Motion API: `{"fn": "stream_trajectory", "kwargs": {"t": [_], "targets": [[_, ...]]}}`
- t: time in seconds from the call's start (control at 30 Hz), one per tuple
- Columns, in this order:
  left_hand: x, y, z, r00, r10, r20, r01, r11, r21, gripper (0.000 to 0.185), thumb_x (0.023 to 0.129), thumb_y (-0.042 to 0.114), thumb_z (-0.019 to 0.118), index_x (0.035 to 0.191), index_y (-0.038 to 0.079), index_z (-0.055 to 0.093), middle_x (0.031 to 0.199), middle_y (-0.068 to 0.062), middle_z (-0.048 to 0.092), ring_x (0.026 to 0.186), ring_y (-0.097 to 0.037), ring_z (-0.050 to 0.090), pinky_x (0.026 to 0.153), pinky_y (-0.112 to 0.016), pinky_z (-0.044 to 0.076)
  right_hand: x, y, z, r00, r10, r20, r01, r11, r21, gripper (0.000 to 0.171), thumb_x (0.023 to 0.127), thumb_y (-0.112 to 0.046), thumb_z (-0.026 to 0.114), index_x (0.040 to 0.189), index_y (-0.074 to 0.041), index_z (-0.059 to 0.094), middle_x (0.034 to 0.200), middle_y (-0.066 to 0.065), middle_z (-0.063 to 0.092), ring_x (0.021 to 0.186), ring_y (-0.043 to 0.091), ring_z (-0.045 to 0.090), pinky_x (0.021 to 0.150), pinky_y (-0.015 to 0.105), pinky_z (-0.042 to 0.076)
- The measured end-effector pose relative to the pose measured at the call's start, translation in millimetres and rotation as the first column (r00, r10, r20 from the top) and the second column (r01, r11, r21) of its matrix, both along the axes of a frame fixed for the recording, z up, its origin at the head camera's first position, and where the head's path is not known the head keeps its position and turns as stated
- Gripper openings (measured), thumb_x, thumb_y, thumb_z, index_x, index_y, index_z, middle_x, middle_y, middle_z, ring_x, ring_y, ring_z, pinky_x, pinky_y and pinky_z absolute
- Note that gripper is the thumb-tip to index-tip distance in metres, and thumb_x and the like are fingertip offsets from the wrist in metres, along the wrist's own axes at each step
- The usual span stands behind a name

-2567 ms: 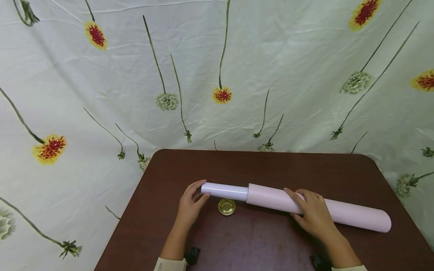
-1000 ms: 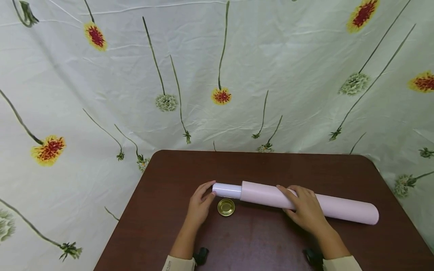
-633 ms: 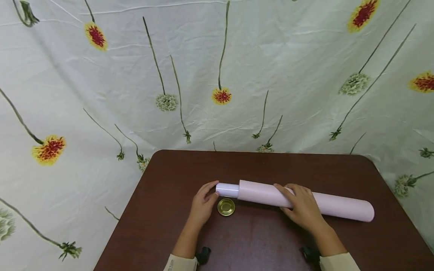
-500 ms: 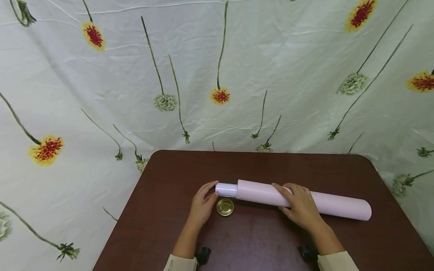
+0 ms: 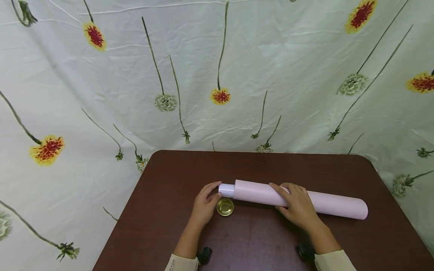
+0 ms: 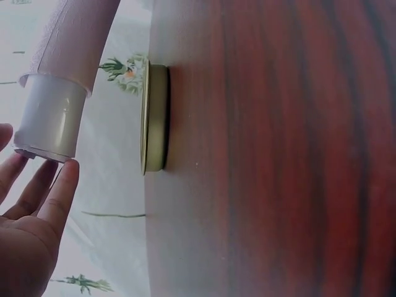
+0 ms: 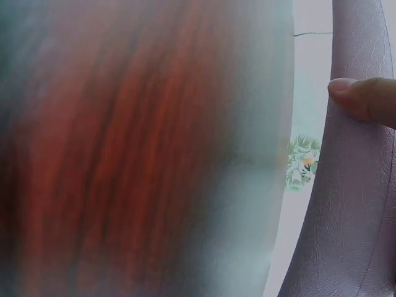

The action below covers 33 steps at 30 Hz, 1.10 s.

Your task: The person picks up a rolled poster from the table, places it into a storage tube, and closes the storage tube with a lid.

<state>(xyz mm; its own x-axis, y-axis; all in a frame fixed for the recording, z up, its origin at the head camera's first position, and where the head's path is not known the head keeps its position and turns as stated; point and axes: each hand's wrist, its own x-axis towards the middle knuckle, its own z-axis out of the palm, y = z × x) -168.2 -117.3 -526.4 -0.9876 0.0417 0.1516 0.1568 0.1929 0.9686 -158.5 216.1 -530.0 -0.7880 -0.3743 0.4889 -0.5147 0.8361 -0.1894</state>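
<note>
A long pale pink roll [image 5: 335,204], its surface finely creased, is held above the table, slanting slightly down to the right. A glossy white tube [image 5: 226,190] sticks a short way out of its left end. My left hand [image 5: 203,207] touches the tube's end with fairly straight fingertips; the left wrist view shows the fingers [image 6: 59,201] against its rim. My right hand [image 5: 300,207] grips the roll near its middle, and the thumb [image 7: 359,99] lies along it in the right wrist view. A small round brass-coloured lid [image 5: 225,207] lies just below the tube.
A dark reddish-brown wooden table [image 5: 251,244] with rounded far corners lies under the hands. Behind it hangs a white cloth [image 5: 190,75] printed with flowers. A dark wrist device [image 5: 204,256] is on each forearm.
The white tube has slid further into the pink roll, so less of it shows. My left hand has moved right and my right hand has moved left with the roll; the lid stays put.
</note>
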Motion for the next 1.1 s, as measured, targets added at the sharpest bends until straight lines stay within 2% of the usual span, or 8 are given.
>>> {"fn": "stream_trajectory", "kwargs": {"t": [0.13,0.27,0.37,0.5,0.87,1.1], "targets": [[0.8,2,1.1,1.000,-0.020,0.019,0.020,1.000,0.006,0.040,0.094,0.002,0.066,0.134,0.007,0.064,0.140,-0.010,0.059,0.128,-0.026,0.058,0.099,-0.023,0.053,-0.2,-1,0.5,1.000,0.005,0.004,-0.005,1.000,-0.003,0.087,0.067,-0.022,0.093,0.145,-0.028,0.054,0.119,0.011,0.062,0.111,0.036,0.061,0.094,0.056,0.044],[0.5,3,0.6,0.999,-0.052,-0.001,0.052,0.999,0.017,0.042,0.093,-0.004,0.064,0.135,0.002,0.062,0.141,-0.014,0.057,0.129,-0.029,0.057,0.100,-0.025,0.053,-0.5,-3,0.7,1.000,0.008,0.007,-0.008,1.000,-0.008,0.086,0.068,-0.022,0.093,0.144,-0.027,0.055,0.118,0.011,0.062,0.111,0.036,0.061,0.094,0.055,0.044],[1.0,4,0.7,0.998,-0.066,-0.009,0.066,0.998,0.009,0.043,0.092,-0.006,0.062,0.134,0.004,0.063,0.140,-0.015,0.057,0.127,-0.030,0.059,0.099,-0.026,0.054,-0.6,-4,0.5,1.000,0.008,0.007,-0.008,1.000,-0.009,0.086,0.067,-0.021,0.093,0.144,-0.028,0.055,0.117,0.010,0.062,0.111,0.035,0.061,0.094,0.055,0.044],[2.4,5,1.8,0.996,-0.086,0.015,0.086,0.996,0.001,0.045,0.091,-0.008,0.061,0.134,0.006,0.064,0.140,-0.013,0.058,0.123,-0.031,0.062,0.098,-0.026,0.054,-0.7,-6,-0.2,1.000,0.010,-0.002,-0.010,1.000,-0.012,0.088,0.066,-0.021,0.094,0.144,-0.028,0.055,0.116,0.010,0.062,0.109,0.035,0.062,0.093,0.055,0.044],[5.3,8,1.3,0.991,-0.123,0.042,0.125,0.991,-0.037,0.050,0.089,-0.011,0.057,0.136,0.006,0.063,0.139,-0.011,0.059,0.120,-0.032,0.065,0.097,-0.032,0.056,0.1,-9,-1.8,1.000,0.016,0.001,-0.016,1.000,-0.012,0.088,0.066,-0.023,0.093,0.145,-0.030,0.054,0.117,0.009,0.062,0.111,0.034,0.062,0.093,0.055,0.045],[10.2,10,4.4,0.985,-0.157,0.067,0.161,0.985,-0.059,0.054,0.087,-0.009,0.057,0.136,0.012,0.063,0.142,-0.011,0.058,0.124,-0.032,0.062,0.099,-0.033,0.054,1.1,-12,-4.4,1.000,0.024,-0.004,-0.024,1.000,-0.016,0.090,0.064,-0.021,0.093,0.144,-0.030,0.055,0.116,0.008,0.062,0.110,0.033,0.062,0.093,0.053,0.044]]}}
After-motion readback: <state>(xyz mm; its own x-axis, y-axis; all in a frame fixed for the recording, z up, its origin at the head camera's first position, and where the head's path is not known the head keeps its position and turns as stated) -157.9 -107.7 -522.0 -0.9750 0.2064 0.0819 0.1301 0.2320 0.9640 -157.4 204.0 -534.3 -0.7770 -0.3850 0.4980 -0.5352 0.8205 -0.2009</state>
